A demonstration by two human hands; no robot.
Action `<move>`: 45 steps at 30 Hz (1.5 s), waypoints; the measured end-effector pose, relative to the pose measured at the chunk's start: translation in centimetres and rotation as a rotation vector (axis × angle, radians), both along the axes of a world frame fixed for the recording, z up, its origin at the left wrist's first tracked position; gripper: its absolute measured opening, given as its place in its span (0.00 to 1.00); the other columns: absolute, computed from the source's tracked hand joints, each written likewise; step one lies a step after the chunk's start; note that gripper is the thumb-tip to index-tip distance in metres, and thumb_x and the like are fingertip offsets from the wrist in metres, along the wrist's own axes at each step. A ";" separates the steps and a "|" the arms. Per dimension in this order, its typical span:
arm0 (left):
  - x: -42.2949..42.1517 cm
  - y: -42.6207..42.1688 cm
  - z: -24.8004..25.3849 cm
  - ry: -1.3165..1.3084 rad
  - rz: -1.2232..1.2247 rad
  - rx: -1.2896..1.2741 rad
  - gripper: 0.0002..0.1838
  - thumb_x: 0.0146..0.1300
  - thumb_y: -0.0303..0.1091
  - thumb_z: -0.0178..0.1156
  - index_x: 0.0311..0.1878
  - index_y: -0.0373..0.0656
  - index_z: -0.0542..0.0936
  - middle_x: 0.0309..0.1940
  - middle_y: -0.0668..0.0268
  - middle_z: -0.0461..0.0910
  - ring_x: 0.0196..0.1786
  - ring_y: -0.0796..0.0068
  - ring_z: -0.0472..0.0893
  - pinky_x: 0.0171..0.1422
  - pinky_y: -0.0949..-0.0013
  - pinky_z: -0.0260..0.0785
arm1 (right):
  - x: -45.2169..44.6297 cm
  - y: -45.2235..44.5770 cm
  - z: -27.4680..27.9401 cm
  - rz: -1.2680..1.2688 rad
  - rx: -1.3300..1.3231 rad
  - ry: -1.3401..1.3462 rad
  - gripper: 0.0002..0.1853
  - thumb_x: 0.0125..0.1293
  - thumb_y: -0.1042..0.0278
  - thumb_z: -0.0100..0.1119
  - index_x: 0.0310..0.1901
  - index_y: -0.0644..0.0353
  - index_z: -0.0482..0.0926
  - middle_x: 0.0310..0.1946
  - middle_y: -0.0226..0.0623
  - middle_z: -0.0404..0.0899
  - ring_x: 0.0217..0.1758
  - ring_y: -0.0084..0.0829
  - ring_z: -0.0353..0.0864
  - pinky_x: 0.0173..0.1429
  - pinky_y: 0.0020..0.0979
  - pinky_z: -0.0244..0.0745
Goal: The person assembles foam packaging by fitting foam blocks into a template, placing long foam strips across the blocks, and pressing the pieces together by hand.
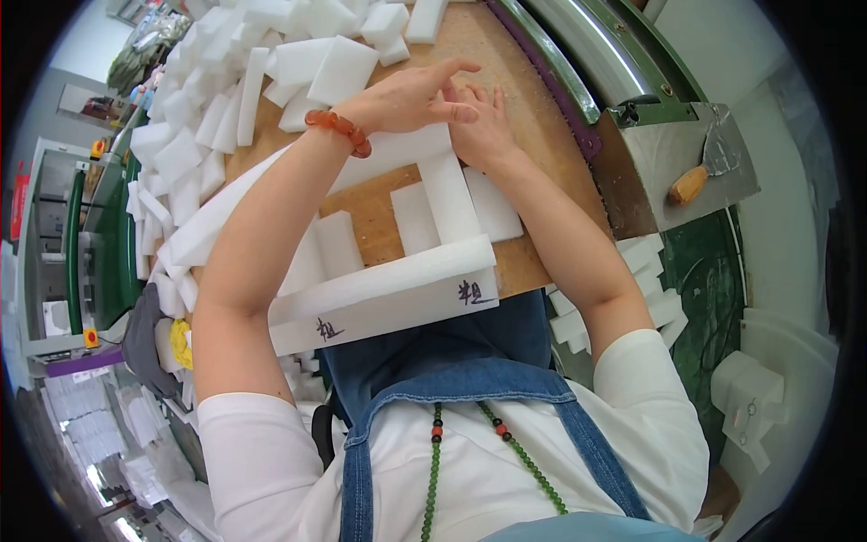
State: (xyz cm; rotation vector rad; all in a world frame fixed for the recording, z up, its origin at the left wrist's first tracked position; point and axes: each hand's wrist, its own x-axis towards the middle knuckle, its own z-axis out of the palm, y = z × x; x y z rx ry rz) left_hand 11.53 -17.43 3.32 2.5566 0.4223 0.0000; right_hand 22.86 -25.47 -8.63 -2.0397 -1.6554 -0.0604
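My left hand point(406, 98), with an orange bead bracelet point(339, 132) at its wrist, is raised above the far corner of a white foam frame point(384, 275). Its fingers are apart and nothing shows in them. Beside it, my right hand point(481, 125) lies spread at the same corner, partly behind the left fingers and thumb. The near side of the frame carries black handwritten marks. Inside and beside the frame stand white foam blocks point(414, 219). The wooden table point(551, 172) shows through the frame's opening.
Many white foam pieces point(343, 72) are heaped at the far left. A green machine with a metal roller point(591, 50) runs along the right. A scraper point(691, 185) with a wooden handle lies on its metal end. More foam strips point(646, 289) are stacked at the lower right.
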 end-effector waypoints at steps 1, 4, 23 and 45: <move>0.0 0.1 0.0 -0.004 0.013 -0.010 0.35 0.64 0.55 0.60 0.70 0.54 0.63 0.43 0.60 0.79 0.40 0.67 0.77 0.45 0.68 0.69 | -0.1 0.1 0.0 -0.006 0.017 0.039 0.22 0.67 0.61 0.46 0.61 0.57 0.70 0.50 0.46 0.78 0.61 0.46 0.69 0.71 0.58 0.50; 0.3 0.3 0.0 -0.009 0.041 -0.025 0.38 0.61 0.58 0.62 0.70 0.52 0.64 0.43 0.59 0.79 0.41 0.67 0.77 0.47 0.67 0.70 | 0.2 0.3 0.3 -0.015 0.056 0.119 0.21 0.66 0.62 0.48 0.60 0.56 0.72 0.50 0.45 0.78 0.60 0.45 0.70 0.71 0.55 0.52; 0.6 -0.6 0.9 0.116 0.255 -0.042 0.41 0.55 0.60 0.65 0.66 0.42 0.70 0.57 0.52 0.76 0.57 0.58 0.77 0.60 0.62 0.70 | 3.0 -0.8 3.2 0.054 -0.165 1.151 0.07 0.61 0.77 0.48 0.36 0.59 0.77 0.20 0.33 0.78 0.20 0.28 0.74 0.26 0.28 0.71; 0.8 -0.2 0.0 0.099 0.230 -0.016 0.37 0.57 0.58 0.65 0.63 0.42 0.74 0.54 0.50 0.78 0.51 0.58 0.79 0.54 0.64 0.72 | 1.8 -1.1 2.7 0.307 -0.102 1.203 0.06 0.65 0.76 0.43 0.34 0.60 0.72 0.20 0.31 0.74 0.21 0.23 0.71 0.25 0.24 0.67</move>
